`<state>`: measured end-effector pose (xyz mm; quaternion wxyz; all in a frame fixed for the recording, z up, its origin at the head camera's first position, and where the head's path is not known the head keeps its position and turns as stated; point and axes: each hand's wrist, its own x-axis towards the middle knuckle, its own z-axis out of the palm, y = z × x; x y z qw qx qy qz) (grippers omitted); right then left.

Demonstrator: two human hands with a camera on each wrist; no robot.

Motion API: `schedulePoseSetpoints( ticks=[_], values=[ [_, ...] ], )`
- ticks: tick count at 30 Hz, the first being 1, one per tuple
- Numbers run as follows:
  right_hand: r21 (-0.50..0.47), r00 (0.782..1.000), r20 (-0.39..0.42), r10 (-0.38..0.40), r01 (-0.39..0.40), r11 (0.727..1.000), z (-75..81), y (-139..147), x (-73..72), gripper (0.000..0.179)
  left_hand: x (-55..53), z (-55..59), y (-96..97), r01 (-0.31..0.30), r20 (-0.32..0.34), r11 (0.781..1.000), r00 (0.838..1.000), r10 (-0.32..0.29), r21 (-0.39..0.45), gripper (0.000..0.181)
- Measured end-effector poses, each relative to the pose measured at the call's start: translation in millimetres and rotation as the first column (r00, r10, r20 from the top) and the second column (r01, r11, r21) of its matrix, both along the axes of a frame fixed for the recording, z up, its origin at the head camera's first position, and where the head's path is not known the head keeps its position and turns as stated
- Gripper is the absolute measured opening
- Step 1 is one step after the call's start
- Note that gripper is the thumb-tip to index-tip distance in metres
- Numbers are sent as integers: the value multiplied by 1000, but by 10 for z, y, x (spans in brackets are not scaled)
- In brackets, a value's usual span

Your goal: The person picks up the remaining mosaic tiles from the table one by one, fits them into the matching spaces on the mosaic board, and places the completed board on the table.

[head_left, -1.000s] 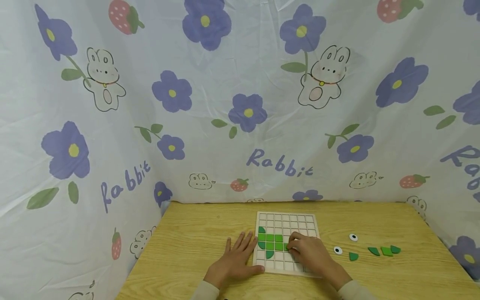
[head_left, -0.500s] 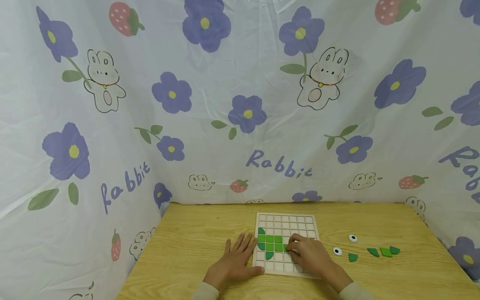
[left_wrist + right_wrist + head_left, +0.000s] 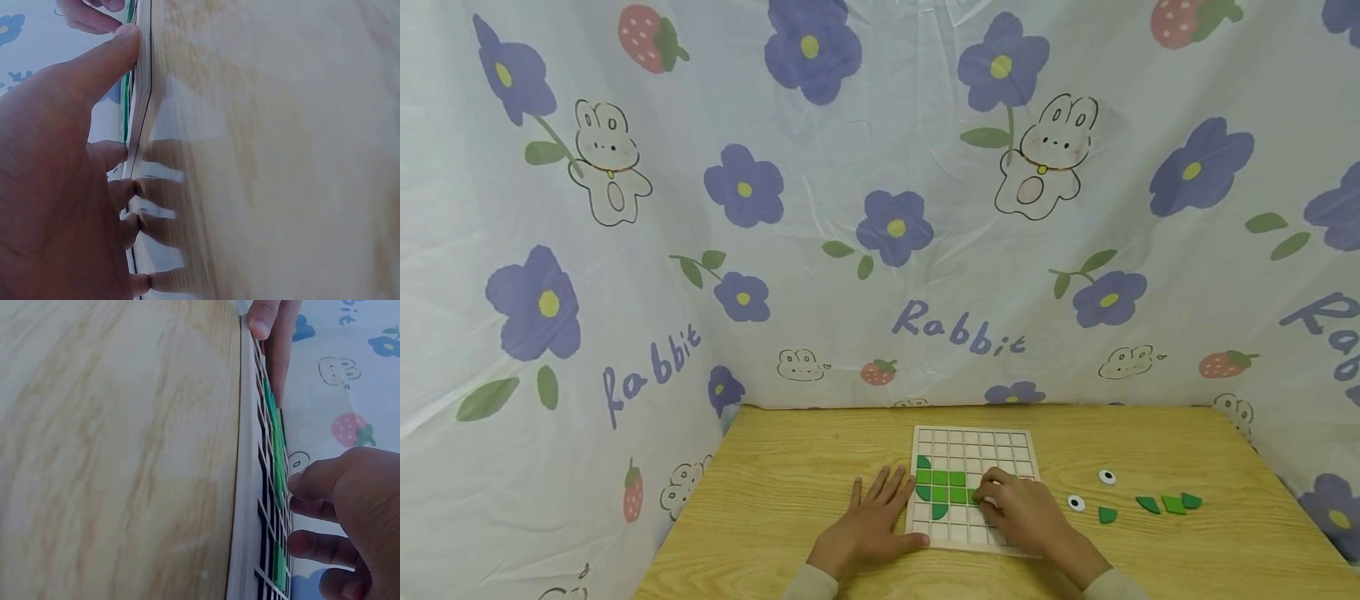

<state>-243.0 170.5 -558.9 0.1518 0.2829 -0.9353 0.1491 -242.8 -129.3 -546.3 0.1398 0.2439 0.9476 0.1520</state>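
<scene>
A pale square grid board [image 3: 936, 437] lies on the table, bearing several light green square tiles [image 3: 939, 478] and dark green quarter-round tiles [image 3: 939, 511] on its left half. My left hand [image 3: 868, 521] lies spread with straight fingers along the board's left edge. Its thumb touches the board's near left corner, as the left wrist view also shows. Over the board's middle, my right hand [image 3: 1022, 508] has bent fingers and pinches a green tile [image 3: 973, 496] at the end of the lower row. That hand covers part of the board. The right wrist view shows a green tile [image 3: 279, 565] near its fingertips.
Right of the board lie two round eye pieces [image 3: 1107, 476], a green square tile [image 3: 1173, 504] and several dark green quarter-round tiles [image 3: 1107, 515]. A patterned curtain [image 3: 820, 250] hangs behind the wooden table [image 3: 797, 450].
</scene>
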Motion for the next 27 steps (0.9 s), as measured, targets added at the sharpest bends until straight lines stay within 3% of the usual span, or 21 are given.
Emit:
schedulePoseSetpoints(
  ticks=[14, 27],
  values=[
    [-44, 993, -115, -9, 4, 999, 211, 318, 99, 10, 17, 47, -1, 11, 17, 1000, 1000, -11, 11, 95],
    [-83, 985, -94, -144, 136, 987, 329, 814, 221, 16, 7, 40, 0, 12, 15, 1000, 1000, -13, 8, 96]
  ],
)
